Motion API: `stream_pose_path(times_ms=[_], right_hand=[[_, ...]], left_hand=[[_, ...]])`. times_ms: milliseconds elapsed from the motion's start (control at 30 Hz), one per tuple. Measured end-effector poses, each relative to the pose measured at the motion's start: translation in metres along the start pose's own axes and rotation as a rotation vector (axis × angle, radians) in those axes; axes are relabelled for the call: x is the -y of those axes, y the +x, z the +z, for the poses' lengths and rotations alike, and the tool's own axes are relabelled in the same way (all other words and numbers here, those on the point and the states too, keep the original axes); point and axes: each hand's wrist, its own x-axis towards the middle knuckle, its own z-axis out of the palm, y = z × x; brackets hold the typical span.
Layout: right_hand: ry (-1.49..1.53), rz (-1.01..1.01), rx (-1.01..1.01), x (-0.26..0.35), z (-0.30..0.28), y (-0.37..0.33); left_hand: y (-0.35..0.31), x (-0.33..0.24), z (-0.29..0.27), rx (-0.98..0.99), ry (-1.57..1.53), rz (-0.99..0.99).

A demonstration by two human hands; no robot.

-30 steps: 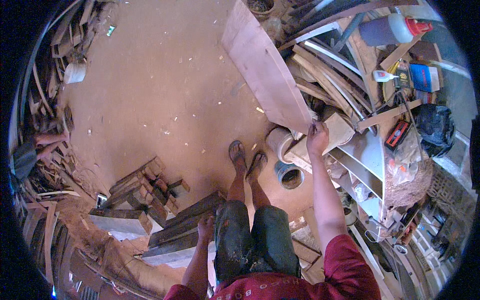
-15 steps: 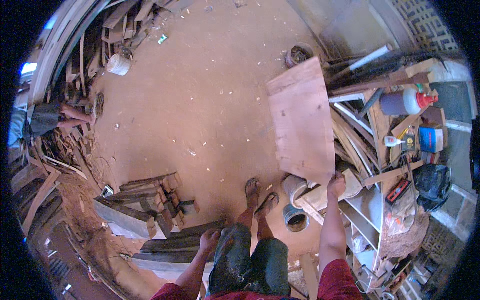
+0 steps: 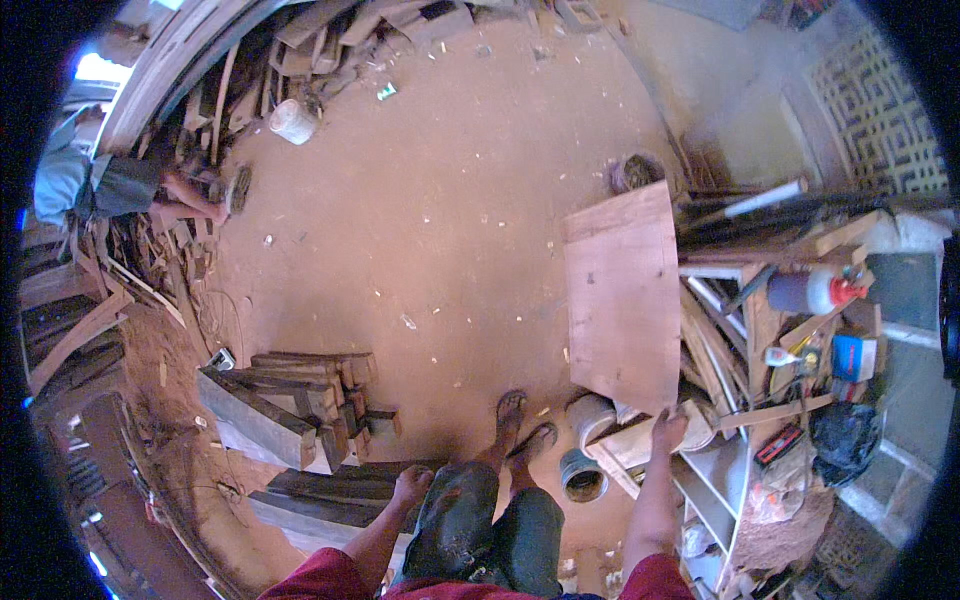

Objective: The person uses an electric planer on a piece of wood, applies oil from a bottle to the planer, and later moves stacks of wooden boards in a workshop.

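Observation:
A broad, flat wooden board (image 3: 622,300), pale reddish-brown with a few dark knots, stands on my right beside a loaded workbench. At its near corner my right hand (image 3: 669,430) is closed on the edge, arm stretched forward. The fingers are partly hidden behind the knuckles. My left hand (image 3: 413,486) hangs beside my left knee with its fingers curled and nothing visible in them. Below the board's near end, close to my sandalled feet, sit a pale bucket (image 3: 590,416) and a dark, open bucket (image 3: 583,476).
The bench carries a red-capped bottle (image 3: 815,292), a blue box (image 3: 853,357) and a black plastic bag (image 3: 845,443). Stacked timber (image 3: 300,405) lies to my left. Another person (image 3: 125,187) is at the far left, near a white bucket (image 3: 293,121) and scrap wood. Small chips dot the floor (image 3: 430,240).
My view has tilted upward, so the board, bench and buckets appear lower in the picture. My right hand stays at the board's near corner, and my left hand remains by my knee.

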Motion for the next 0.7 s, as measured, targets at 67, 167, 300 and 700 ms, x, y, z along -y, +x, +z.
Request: stream_pose_path(times_ms=[67,167,300,700], right_hand=[[0.127,-0.001,0.121,-0.01,-0.011,-0.037],[-0.015,-0.042,0.081,-0.002,-0.016,-0.131],[0.211,0.145,0.038,-0.01,0.014,-0.238],[0.465,0.07,1.087,0.042,-0.067,-0.12]], left_hand=[[-0.002,-0.025,0.005,0.007,0.028,0.017],[-0.011,-0.071,0.0,-0.039,0.204,0.196],[-0.006,-0.162,-0.024,0.076,0.08,0.225],[0.005,-0.207,-0.199,-0.156,0.24,0.5]])
